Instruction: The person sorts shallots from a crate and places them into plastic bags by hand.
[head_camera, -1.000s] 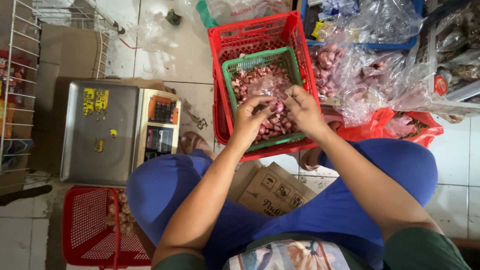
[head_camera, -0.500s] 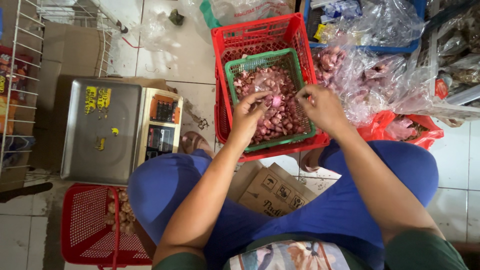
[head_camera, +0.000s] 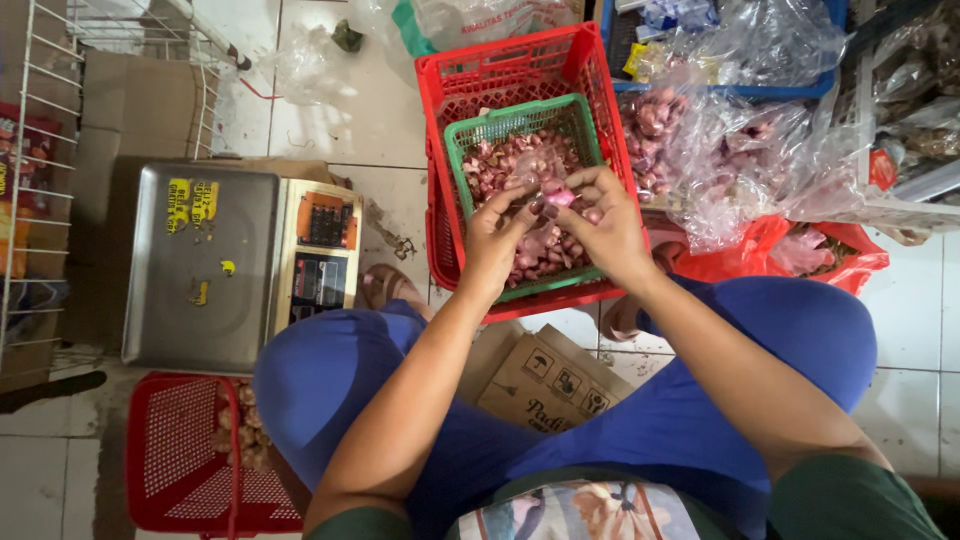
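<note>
Seen from the head camera looking straight down, the person sits with knees apart in blue trousers, both forearms reaching forward over a green plastic mesh basket (head_camera: 470, 150) that sits inside a larger red plastic crate (head_camera: 455, 80) on the white tiled floor. The green basket is heaped with small reddish-purple shallots (head_camera: 545, 250). The left hand (head_camera: 495, 235) and the right hand (head_camera: 605, 225) meet above the heap, fingertips together, both pinched closed on one pale pink peeled shallot (head_camera: 558, 197) held between them just over the basket's middle. To the right of the crate lie crumpled clear plastic bags of more shallots (head_camera: 660, 120), with a red plastic bag (head_camera: 760, 255) below them near the right knee. To the left of the crate stands a digital weighing scale with a flat steel pan (head_camera: 200, 265) and a keypad panel facing the person. Below the scale, beside the left knee, sits a second red perforated plastic basket (head_camera: 175, 450) holding some pale bulbs. A flattened brown cardboard box (head_camera: 545, 380) lies on the floor between the knees. A white wire rack (head_camera: 30, 150) runs along the left edge.
</note>
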